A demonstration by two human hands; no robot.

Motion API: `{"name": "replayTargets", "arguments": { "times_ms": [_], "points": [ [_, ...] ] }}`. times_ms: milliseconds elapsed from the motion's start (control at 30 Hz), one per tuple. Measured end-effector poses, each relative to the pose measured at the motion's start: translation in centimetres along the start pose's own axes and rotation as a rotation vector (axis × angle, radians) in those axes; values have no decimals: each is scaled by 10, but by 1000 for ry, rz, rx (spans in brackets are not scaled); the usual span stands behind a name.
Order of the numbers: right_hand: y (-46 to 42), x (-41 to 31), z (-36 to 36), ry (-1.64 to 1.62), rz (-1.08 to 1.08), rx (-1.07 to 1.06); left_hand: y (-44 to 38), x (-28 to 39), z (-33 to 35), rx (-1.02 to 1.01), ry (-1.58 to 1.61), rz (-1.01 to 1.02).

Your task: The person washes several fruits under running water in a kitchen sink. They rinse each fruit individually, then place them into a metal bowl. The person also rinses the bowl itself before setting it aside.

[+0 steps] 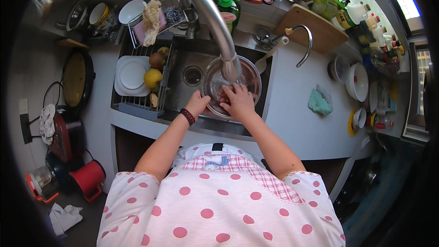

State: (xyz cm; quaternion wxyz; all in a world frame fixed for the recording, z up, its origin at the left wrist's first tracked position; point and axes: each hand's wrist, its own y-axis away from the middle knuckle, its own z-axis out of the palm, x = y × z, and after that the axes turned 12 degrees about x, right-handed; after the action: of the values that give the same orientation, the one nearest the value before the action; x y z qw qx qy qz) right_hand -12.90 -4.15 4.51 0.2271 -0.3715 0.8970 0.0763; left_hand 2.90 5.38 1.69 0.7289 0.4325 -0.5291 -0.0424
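A round metal bowl [254, 72] stands in the right part of the stainless steel sink [180, 53], under the spout of a large faucet [209, 5]. My left hand [198, 104], with a dark red beaded bracelet at the wrist, grips the bowl's left rim. Inside the bowl is my right hand [239, 101], palm down with fingers spread over small reddish-brown pieces; whether it holds any of them is hidden. Water seems to be in the bowl. A pale ladle or spoon [262, 65] leans in the sink's right corner.
Left of the bowl, a drying rack [140, 109] carries white plates [132, 76] and fruit [153, 78]. Behind the sink are a green pump bottle [228, 7], a wire basket with sponges and a small curved tap [304, 41]. A green cloth [320, 101] lies on the right counter near bowls [357, 82].
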Motion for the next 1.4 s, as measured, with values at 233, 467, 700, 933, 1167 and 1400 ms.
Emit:
{"name": "replayTargets", "arguments": {
  "times_ms": [233,467,700,933,1167,1400],
  "points": [
    [-10,-2,40,-212,-188,87,-4,-2,1,-21,-7,71],
    [-38,16,7,-373,-63,276,1,6,-10,82,95,93],
    [-14,69,39,-750,926,161,-6,10,-20,83,11,93],
    [7,-1,121,-961,1258,352,-27,-66,25,565,270,444],
    [-24,43,59,-132,84,485,-20,-46,-28,249,60,149],
    [-5,17,78,24,-181,99,-6,-41,-8,62,207,-162]
  ]
}}
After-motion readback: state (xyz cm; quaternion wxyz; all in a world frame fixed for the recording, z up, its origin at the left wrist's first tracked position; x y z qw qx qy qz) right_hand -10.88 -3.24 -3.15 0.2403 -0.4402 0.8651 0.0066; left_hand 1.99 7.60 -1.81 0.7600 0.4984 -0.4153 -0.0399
